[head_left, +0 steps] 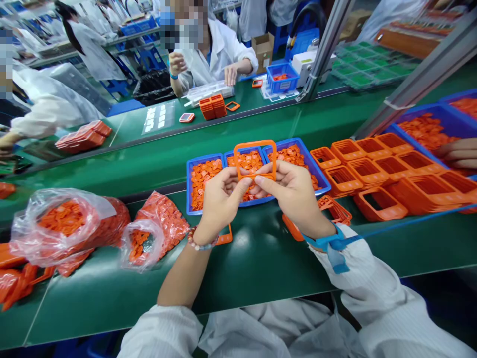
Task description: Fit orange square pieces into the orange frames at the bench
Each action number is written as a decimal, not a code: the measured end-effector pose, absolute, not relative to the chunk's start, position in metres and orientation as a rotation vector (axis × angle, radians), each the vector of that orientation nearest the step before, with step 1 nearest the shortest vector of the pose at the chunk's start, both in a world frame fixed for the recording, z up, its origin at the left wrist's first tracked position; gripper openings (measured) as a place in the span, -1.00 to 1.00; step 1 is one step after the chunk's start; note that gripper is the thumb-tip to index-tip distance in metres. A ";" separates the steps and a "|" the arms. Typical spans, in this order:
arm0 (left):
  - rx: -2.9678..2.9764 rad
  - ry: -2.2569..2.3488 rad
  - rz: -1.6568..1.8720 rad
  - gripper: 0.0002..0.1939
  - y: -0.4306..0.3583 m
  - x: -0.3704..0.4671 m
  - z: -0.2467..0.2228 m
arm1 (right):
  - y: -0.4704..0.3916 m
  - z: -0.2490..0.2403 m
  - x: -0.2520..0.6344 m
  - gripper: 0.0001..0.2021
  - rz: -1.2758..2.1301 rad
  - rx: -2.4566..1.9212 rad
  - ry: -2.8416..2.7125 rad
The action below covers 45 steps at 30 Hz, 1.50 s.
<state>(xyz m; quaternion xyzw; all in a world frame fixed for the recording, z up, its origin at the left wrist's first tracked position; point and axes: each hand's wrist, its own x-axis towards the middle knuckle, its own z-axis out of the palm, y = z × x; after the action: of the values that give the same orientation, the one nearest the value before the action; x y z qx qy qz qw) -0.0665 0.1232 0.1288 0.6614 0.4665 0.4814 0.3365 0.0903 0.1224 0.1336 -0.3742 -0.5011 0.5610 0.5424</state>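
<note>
Both hands pinch the orange rounded-square plastic frame (255,160) — left hand (219,199), right hand (292,191) — best kept level over the blue trays (194,199), thumbs pressing evenly.

We are in a factory, on a line where many people put small parts together. The long green table (261,258) runs right through the room, and everything sits around it. On it, in front of us, stand blue trays (203,161) full of tiny orange pieces. To the right of the trays are rows of stacked orange frames (376,169). To the left of the trays lie clear bags (63,223) stuffed with more orange parts. Across the green table, other people in white coats (219,52) sit at their own spots with the same orange things. Behind them we see more benches and blue boxes.
</note>
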 end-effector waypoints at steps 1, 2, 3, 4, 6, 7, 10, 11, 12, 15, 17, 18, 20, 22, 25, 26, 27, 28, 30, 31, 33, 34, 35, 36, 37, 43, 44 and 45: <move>1.728 1.229 1.262 -0.82 0.122 -0.066 0.130 | 0.122 0.133 0.090 -0.76 1.325 -0.889 -1.192; 1.743 1.255 1.282 -0.83 0.120 -0.065 0.130 | 0.122 0.133 0.090 -0.76 1.316 -0.897 -1.195; 1.767 1.285 1.312 -0.84 0.118 -0.064 0.131 | 0.122 0.133 0.089 -0.76 1.308 -0.909 -1.198; 1.796 1.319 1.343 -0.84 0.116 -0.063 0.132 | 0.121 0.133 0.088 -0.75 1.299 -0.921 -1.200; 1.864 1.398 1.405 -0.83 0.112 -0.060 0.131 | 0.120 0.133 0.088 -0.75 1.280 -0.935 -1.204; 1.905 1.437 1.439 -0.82 0.111 -0.059 0.130 | 0.119 0.134 0.087 -0.75 1.270 -0.934 -1.206; 2.046 1.513 1.501 -0.79 0.109 -0.057 0.126 | 0.118 0.135 0.088 -0.77 1.259 -0.921 -1.217; 2.096 1.517 1.511 -0.79 0.109 -0.056 0.124 | 0.118 0.135 0.088 -0.78 1.261 -0.919 -1.224; 2.147 1.518 1.522 -0.79 0.110 -0.056 0.122 | 0.118 0.135 0.088 -0.79 1.263 -0.919 -1.230; 2.264 1.522 1.586 -0.80 0.112 -0.056 0.118 | 0.118 0.134 0.087 -0.80 1.243 -0.929 -1.245; 2.221 1.493 1.597 -0.80 0.114 -0.055 0.117 | 0.117 0.133 0.085 -0.81 1.216 -0.932 -1.239; 2.160 1.452 1.580 -0.81 0.114 -0.055 0.117 | 0.117 0.132 0.085 -0.82 1.205 -0.929 -1.236; 2.025 1.347 1.535 -0.84 0.114 -0.054 0.118 | 0.117 0.133 0.084 -0.84 1.201 -0.926 -1.233; 1.974 1.286 1.557 -0.86 0.113 -0.053 0.119 | 0.116 0.134 0.084 -0.85 1.217 -0.920 -1.231; 2.124 1.349 1.691 -0.86 0.111 -0.053 0.116 | 0.115 0.136 0.085 -0.87 1.231 -0.908 -1.211; 2.197 1.387 1.730 -0.85 0.111 -0.053 0.115 | 0.115 0.136 0.084 -0.87 1.226 -0.907 -1.207; 2.262 1.417 1.759 -0.84 0.112 -0.054 0.113 | 0.114 0.136 0.084 -0.88 1.215 -0.908 -1.206; 2.305 1.437 1.783 -0.83 0.112 -0.054 0.111 | 0.114 0.136 0.083 -0.88 1.201 -0.908 -1.209; 2.299 1.433 1.806 -0.82 0.113 -0.054 0.109 | 0.113 0.134 0.081 -0.89 1.166 -0.910 -1.223; 2.260 1.410 1.803 -0.81 0.114 -0.054 0.108 | 0.113 0.133 0.081 -0.89 1.148 -0.912 -1.230; 2.160 1.356 1.784 -0.82 0.115 -0.053 0.107 | 0.113 0.131 0.079 -0.90 1.119 -0.917 -1.242; 2.116 1.335 1.777 -0.82 0.114 -0.052 0.107 | 0.114 0.130 0.079 -0.90 1.110 -0.918 -1.247; 2.083 1.321 1.774 -0.82 0.114 -0.051 0.108 | 0.114 0.129 0.078 -0.90 1.104 -0.920 -1.249; 2.057 1.315 1.775 -0.83 0.114 -0.050 0.108 | 0.114 0.129 0.078 -0.90 1.102 -0.919 -1.251; 2.034 1.313 1.771 -0.83 0.113 -0.049 0.108 | 0.114 0.128 0.078 -0.90 1.105 -0.918 -1.253; 1.866 1.298 1.608 -0.74 0.112 -0.051 0.114 | 0.114 0.131 0.080 -0.88 1.158 -0.927 -1.246; 1.858 1.294 1.575 -0.74 0.113 -0.053 0.115 | 0.114 0.132 0.081 -0.88 1.179 -0.930 -1.243; 1.855 1.294 1.548 -0.74 0.113 -0.054 0.116 | 0.114 0.133 0.082 -0.87 1.206 -0.932 -1.244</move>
<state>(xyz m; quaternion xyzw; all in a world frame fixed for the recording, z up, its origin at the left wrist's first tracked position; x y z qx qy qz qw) -0.0537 0.1132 0.1162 0.6632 0.4627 0.5536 0.1990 0.0818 0.1141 0.1328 -0.3945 -0.5263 0.5102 0.5541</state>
